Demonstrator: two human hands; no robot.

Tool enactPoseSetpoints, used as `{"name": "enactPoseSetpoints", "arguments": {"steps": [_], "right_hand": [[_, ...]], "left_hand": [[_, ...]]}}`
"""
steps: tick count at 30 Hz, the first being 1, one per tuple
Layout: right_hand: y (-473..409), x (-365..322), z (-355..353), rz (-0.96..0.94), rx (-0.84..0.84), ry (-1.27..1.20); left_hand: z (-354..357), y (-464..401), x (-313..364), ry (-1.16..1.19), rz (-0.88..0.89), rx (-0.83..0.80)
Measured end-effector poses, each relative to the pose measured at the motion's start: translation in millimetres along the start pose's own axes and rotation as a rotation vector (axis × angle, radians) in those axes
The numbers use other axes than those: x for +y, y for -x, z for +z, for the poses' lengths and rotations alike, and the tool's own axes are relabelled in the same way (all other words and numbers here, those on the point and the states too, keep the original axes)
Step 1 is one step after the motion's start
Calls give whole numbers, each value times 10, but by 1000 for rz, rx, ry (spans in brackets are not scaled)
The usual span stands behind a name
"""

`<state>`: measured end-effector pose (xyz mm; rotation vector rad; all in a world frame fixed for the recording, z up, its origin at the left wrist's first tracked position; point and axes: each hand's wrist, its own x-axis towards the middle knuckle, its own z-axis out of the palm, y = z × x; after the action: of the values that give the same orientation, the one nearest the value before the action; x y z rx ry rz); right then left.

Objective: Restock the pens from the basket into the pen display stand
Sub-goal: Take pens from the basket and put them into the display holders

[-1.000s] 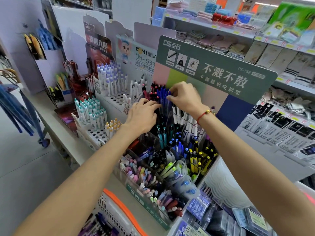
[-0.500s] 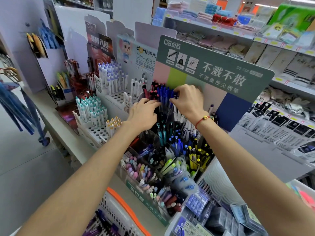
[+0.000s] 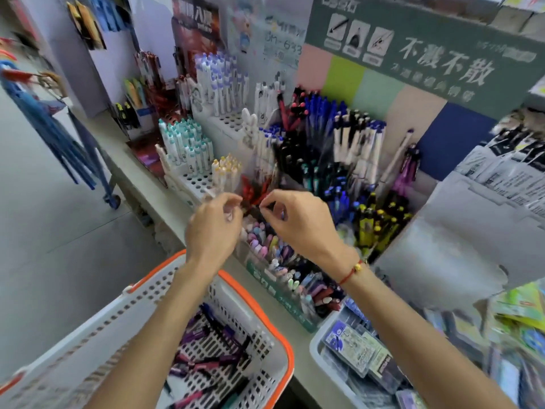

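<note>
The pen display stand [image 3: 321, 160], a tiered clear rack under a green header card, is packed with blue, black, white and yellow pens. Its front rows hold pastel pens [image 3: 274, 252]. Below it at lower left is the white basket with an orange rim [image 3: 259, 308], holding purple and dark pens [image 3: 212, 349]. My left hand [image 3: 213, 231] and right hand [image 3: 298, 225] hover side by side in front of the stand's lower rows, above the basket's far rim. On both hands the fingers are loosely curled and I see nothing in them. The view is motion-blurred.
White pen racks [image 3: 188, 149] stand to the left on the grey counter [image 3: 141, 178]. A clear tray of packaged refills [image 3: 354, 355] lies at lower right. A grey display box [image 3: 460, 231] juts out on the right. Blue cart legs [image 3: 97, 169] stand on the floor at left.
Both hands have drawn back from the blue pens at the top rear of the stand, down toward its front rows and the basket. The view has tilted down and more of the basket shows.
</note>
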<state>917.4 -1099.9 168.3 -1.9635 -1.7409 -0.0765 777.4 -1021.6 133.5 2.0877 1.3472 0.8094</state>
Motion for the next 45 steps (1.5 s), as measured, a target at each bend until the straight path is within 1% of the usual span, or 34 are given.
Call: {"name": "enactPoseSetpoints", "arguments": {"steps": [4, 6, 10, 13, 15, 17, 18, 20, 21, 22, 24, 26, 27, 29, 30, 32, 34, 36, 38, 39, 41, 42, 43, 45], "right_hand": [[258, -237, 569, 48, -337, -35], [429, -335, 927, 52, -494, 23], [816, -427, 1623, 15, -861, 128], [1058, -498, 2060, -75, -1036, 180], [1191, -591, 2297, -131, -1133, 205], [1291, -677, 2514, -178, -1186, 243], [1367, -676, 2651, -189, -1209, 313], [1498, -650, 2868, -214, -1247, 592], [1539, -608, 2916, -249, -1251, 717], [1583, -563, 2978, -299, -1277, 815], [1612, -456, 3044, -418, -1376, 907], [1600, -414, 3083, -507, -1500, 885], [1565, -418, 3095, -530, -1553, 881], [1424, -484, 3057, -541, -1612, 845], [1360, -508, 3087, -550, -1651, 819], [1185, -586, 3125, -508, -1744, 763], [1020, -683, 3177, -466, -1768, 775], [849, -846, 3064, -406, -1805, 755], [749, -909, 3061, -268, -1734, 623], [709, -942, 3087, -228, -1645, 494], [688, -917, 3292, -276, -1368, 287], [722, -876, 3412, -274, -1260, 218], [800, -830, 3509, -263, -1187, 177], [989, -729, 3611, -263, -1100, 205]], "left_hand": [[41, 467, -691, -54, -173, -94], [84, 747, -1045, -86, -265, -127], [100, 1339, -1674, -169, -486, -230], [106, 1732, -2127, -242, -680, -345], [171, 2010, -2438, -274, -766, -459], [281, 2301, -2720, -294, -816, -586], [339, 2453, -2837, -313, -849, -652], [422, 2711, -3006, -390, -932, -735], [444, 2818, -3081, -416, -987, -734], [456, 2930, -3144, -418, -1056, -699], [468, 3102, -3287, -378, -1130, -571], [487, 3243, -3423, -345, -1122, -453], [503, 3296, -3473, -366, -1102, -427], [522, 3330, -3512, -428, -1051, -419], [531, 3328, -3517, -437, -1030, -397], [544, 3250, -3526, -439, -1011, -325], [551, 3098, -3508, -405, -1048, -260], [581, 2947, -3503, -309, -1096, -213], [626, 2795, -3503, -198, -1145, -132], [649, 2732, -3505, -163, -1167, -82], [690, 2579, -3480, -111, -1179, -7], [714, 2503, -3466, -87, -1172, -3], [744, 2434, -3432, -72, -1169, -30], [828, 2341, -3378, -81, -1167, -118]]}}
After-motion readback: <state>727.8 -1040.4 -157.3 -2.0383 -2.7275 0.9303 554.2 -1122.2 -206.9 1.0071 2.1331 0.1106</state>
